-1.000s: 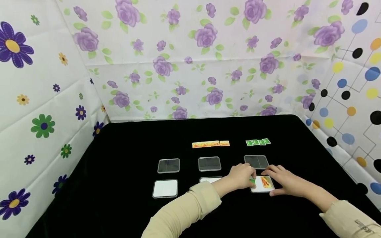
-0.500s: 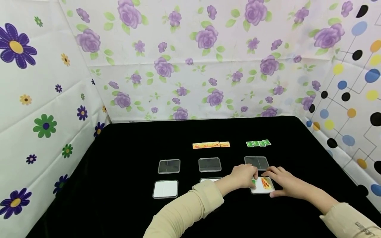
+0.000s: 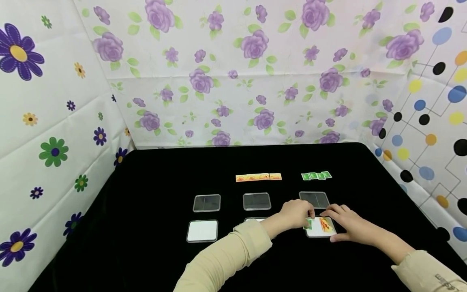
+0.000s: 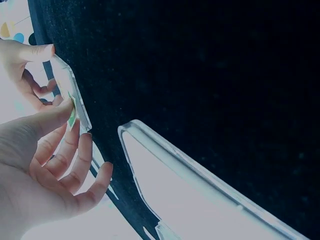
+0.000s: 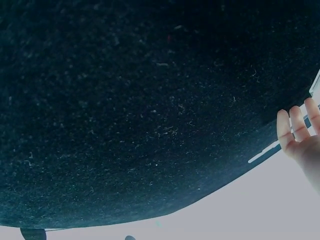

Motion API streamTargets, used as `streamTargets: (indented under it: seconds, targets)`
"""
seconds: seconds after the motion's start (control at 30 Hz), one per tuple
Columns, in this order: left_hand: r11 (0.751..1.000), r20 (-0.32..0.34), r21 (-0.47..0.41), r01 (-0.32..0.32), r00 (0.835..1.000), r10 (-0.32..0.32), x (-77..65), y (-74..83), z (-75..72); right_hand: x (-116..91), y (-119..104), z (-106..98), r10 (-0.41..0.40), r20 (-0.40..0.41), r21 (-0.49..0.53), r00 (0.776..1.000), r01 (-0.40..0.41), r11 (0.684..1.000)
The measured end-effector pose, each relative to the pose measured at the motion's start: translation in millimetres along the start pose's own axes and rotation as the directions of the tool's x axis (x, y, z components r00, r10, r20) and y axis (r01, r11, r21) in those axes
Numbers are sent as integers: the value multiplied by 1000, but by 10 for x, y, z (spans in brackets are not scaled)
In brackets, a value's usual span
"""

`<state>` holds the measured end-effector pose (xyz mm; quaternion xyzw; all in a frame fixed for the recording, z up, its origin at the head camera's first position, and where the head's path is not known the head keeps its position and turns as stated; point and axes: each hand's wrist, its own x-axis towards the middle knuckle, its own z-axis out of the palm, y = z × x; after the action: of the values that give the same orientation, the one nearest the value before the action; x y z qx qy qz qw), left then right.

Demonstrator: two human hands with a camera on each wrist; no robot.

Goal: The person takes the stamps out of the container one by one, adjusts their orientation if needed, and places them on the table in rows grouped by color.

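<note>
My left hand (image 3: 293, 214) pinches a small green card (image 3: 308, 224) at the left end of a flat clear case with a white insert (image 3: 315, 232). In the left wrist view, the thumb presses on the green card (image 4: 73, 114), with the fingers behind it. An orange picture card (image 3: 326, 225) lies on the white insert's right half. At the case's right end, my right hand (image 3: 352, 226) holds it, thumb at the near edge and fingers at the far edge. In the right wrist view, only some fingers of a hand (image 5: 300, 132) show at the right border.
Two more white cases lie left, one (image 3: 202, 231) in full view, the other (image 3: 255, 220) partly under the left forearm. Behind stand three clear lids (image 3: 206, 203), (image 3: 257, 201), (image 3: 314, 199). Farther back are a row of orange cards (image 3: 258, 177) and several green cards (image 3: 315, 175) on black cloth (image 3: 127, 227).
The left hand has shifted slightly left, drawing the green card out to the case's left edge so that more of it shows. The right hand has stayed in place.
</note>
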<state>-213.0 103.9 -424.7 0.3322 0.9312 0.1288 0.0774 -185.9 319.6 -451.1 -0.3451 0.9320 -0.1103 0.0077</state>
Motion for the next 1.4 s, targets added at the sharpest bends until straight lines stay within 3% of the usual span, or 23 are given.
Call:
streamTargets:
  seconds: [0.57,0.83,1.07,1.4]
  targets:
    - [1000,-42,7,-26,999,26,48,-99,-3,-31,17,38,0,-34,0,999,0,1000]
    - [997,-63,-69,-36,998,32,33,-120,-31,-43,17,33,10,-39,12,999,-10,1000]
    - [998,-73,-42,-47,996,44,29,-155,-51,-56,1,28,29,-22,23,999,-29,999]
    - [999,-119,-45,-7,993,1,72,-219,-84,-48,-13,32,38,-26,33,999,-37,999]
